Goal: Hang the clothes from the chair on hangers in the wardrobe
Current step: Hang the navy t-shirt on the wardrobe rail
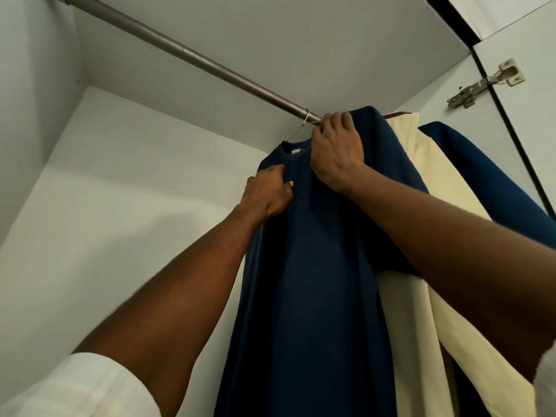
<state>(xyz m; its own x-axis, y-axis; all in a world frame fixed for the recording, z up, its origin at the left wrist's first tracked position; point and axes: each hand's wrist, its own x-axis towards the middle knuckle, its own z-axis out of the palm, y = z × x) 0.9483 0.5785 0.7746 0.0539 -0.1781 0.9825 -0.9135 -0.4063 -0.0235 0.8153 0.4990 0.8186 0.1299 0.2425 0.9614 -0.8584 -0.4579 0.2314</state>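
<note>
No legible text, brand, number or sign appears in this view. A small white neck label point(296, 151) sits inside the collar of the navy garment point(316, 266) hanging from the wire hanger point(296, 134); any printing on it is too small and blurred to read.

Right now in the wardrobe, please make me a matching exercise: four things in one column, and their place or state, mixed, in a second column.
1. left hand
2. right hand
3. hook
4. cream garment

a. behind the navy shirt
b. looped over the rail
c. grips the shirt's shoulder by the rail
d. pinches the shirt's chest below the collar

Pairs: 1-d, 2-c, 3-b, 4-a
</note>
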